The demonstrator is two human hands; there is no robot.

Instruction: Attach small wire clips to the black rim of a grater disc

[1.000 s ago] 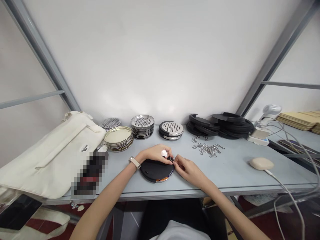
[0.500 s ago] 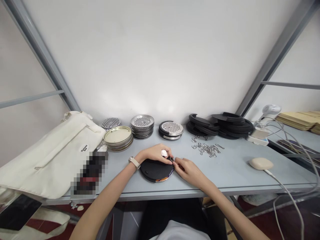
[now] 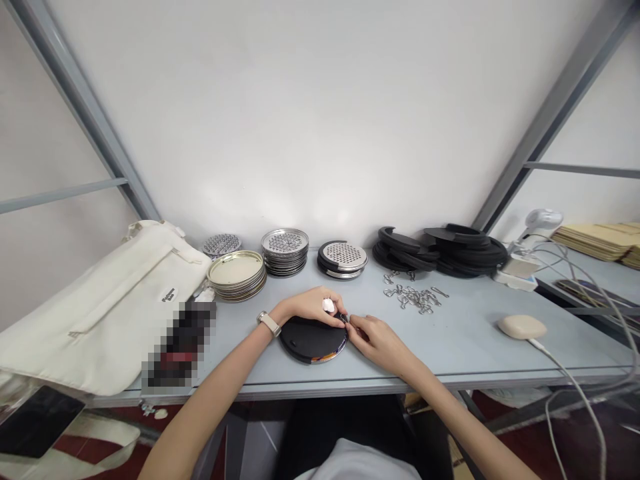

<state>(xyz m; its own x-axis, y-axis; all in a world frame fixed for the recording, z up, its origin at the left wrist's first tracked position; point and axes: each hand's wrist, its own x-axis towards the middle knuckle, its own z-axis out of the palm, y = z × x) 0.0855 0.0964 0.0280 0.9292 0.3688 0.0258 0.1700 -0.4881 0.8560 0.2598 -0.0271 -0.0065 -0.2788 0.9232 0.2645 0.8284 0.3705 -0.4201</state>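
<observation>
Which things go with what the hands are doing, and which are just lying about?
Probably part of the job:
black disc, with the left hand on it and the right hand at its edge
metal clips
silver perforated discs
stacked black pieces
gold-coloured discs

Probably just lying about:
cream bag
cream mouse-shaped thing
dark flat screen

On the surface, a covered disc lies towards the front, under the left hand and left of the right hand, with a lid stack and perforated-disc stack behind it leftward, a bag left of the lids, and clips behind it rightward, before piled covers.
</observation>
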